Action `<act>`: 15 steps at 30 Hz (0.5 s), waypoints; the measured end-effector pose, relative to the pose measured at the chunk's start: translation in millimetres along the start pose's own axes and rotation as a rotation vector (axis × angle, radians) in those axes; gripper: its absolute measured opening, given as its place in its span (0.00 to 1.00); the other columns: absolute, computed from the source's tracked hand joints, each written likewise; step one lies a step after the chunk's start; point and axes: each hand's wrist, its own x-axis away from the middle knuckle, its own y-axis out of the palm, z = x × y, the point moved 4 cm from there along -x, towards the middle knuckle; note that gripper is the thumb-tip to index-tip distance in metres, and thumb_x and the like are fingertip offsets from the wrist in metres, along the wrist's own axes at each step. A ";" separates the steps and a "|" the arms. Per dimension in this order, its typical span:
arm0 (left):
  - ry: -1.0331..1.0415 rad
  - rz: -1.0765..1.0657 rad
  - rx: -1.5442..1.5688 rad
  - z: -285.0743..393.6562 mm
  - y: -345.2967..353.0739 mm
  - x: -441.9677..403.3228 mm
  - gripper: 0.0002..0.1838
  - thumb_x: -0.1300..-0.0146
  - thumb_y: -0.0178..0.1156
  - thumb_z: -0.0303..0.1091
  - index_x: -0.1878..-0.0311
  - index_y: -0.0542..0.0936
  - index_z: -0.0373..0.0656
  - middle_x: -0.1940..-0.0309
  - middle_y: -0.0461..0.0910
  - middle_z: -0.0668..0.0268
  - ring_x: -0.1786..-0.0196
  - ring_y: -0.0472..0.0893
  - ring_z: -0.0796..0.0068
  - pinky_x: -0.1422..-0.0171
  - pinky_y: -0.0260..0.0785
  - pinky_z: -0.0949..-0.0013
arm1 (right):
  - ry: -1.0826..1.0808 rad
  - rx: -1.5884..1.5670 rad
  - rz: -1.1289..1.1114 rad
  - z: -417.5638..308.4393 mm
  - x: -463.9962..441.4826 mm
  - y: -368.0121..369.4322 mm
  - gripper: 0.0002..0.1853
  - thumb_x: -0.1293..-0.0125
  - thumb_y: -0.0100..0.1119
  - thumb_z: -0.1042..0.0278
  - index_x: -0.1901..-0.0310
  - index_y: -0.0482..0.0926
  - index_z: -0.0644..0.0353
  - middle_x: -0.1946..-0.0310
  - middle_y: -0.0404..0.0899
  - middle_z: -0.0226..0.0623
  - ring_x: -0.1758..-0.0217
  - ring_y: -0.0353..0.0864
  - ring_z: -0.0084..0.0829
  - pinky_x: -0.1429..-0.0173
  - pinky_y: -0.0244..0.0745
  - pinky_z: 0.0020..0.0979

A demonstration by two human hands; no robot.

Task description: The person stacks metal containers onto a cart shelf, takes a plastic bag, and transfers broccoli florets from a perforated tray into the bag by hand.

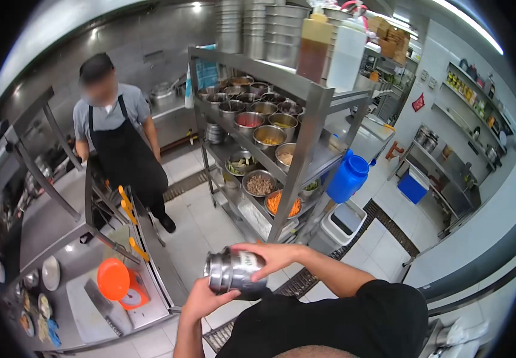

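A shiny steel canister [234, 272] is held tilted on its side in front of my chest, with dark lettering on a pale patch of its wall. My left hand [203, 299] grips its lower left end, thumb along the underside. Around the upper right end wraps my right hand [275, 258]. The canister's narrower ringed end points left; whether anything is inside cannot be seen. Beyond it stands a metal rack [306, 155] with several steel containers of food, among them a bowl of orange shreds [283, 203] and a bowl of brown pieces [258, 184].
A co-worker in a dark apron [128, 161] stands at the left counter. On that counter are a cutting board [91, 307] with a cleaver [97, 298], and an orange scale [134, 297]. A grey bin [335, 230] and a blue barrel [349, 176] stand right of the rack.
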 end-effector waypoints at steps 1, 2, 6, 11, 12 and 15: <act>0.009 -0.045 0.046 17.8 6.9 -5.9 0.18 0.44 0.80 0.27 0.51 0.86 0.35 0.62 0.89 0.68 0.59 0.85 0.81 0.53 0.79 0.71 | 0.023 -0.054 0.054 -6.0 16.7 -6.2 0.55 0.38 0.78 0.50 0.18 0.51 0.55 0.23 0.63 0.49 0.26 0.70 0.40 0.27 0.70 0.39; 0.016 -0.090 0.095 35.7 14.9 -11.7 0.18 0.44 0.80 0.28 0.51 0.87 0.36 0.61 0.89 0.69 0.59 0.84 0.82 0.52 0.78 0.71 | 0.047 -0.110 0.103 -8.9 33.8 -13.3 0.54 0.38 0.78 0.50 0.19 0.53 0.56 0.24 0.65 0.47 0.28 0.72 0.38 0.29 0.71 0.39; 0.034 -0.275 0.114 64.2 50.3 -33.6 0.19 0.42 0.79 0.29 0.49 0.86 0.36 0.58 0.88 0.69 0.57 0.83 0.81 0.50 0.78 0.71 | 0.217 -0.262 0.168 -21.7 100.1 -19.7 0.56 0.39 0.79 0.50 0.18 0.50 0.54 0.27 0.68 0.53 0.31 0.74 0.39 0.29 0.71 0.40; 0.047 -0.524 0.100 73.6 85.3 -69.1 0.21 0.39 0.79 0.35 0.46 0.85 0.38 0.58 0.87 0.70 0.58 0.82 0.82 0.52 0.78 0.71 | 0.177 -0.154 0.278 -11.0 156.6 -27.3 0.64 0.42 0.82 0.56 0.15 0.40 0.47 0.25 0.66 0.52 0.25 0.69 0.41 0.21 0.64 0.46; 0.037 -0.539 0.097 70.7 89.8 -78.8 0.21 0.39 0.79 0.35 0.46 0.85 0.38 0.59 0.87 0.70 0.58 0.82 0.83 0.54 0.77 0.72 | 0.203 -0.213 0.275 -4.1 164.8 -29.5 0.67 0.43 0.82 0.57 0.14 0.38 0.46 0.24 0.64 0.50 0.22 0.66 0.41 0.19 0.61 0.48; -0.012 -0.580 0.087 77.0 107.2 -101.3 0.19 0.37 0.78 0.36 0.46 0.85 0.38 0.59 0.86 0.72 0.59 0.80 0.83 0.56 0.75 0.73 | 0.222 -0.334 0.301 12.4 193.9 -40.2 0.62 0.45 0.84 0.58 0.17 0.46 0.47 0.25 0.63 0.49 0.24 0.67 0.42 0.20 0.62 0.47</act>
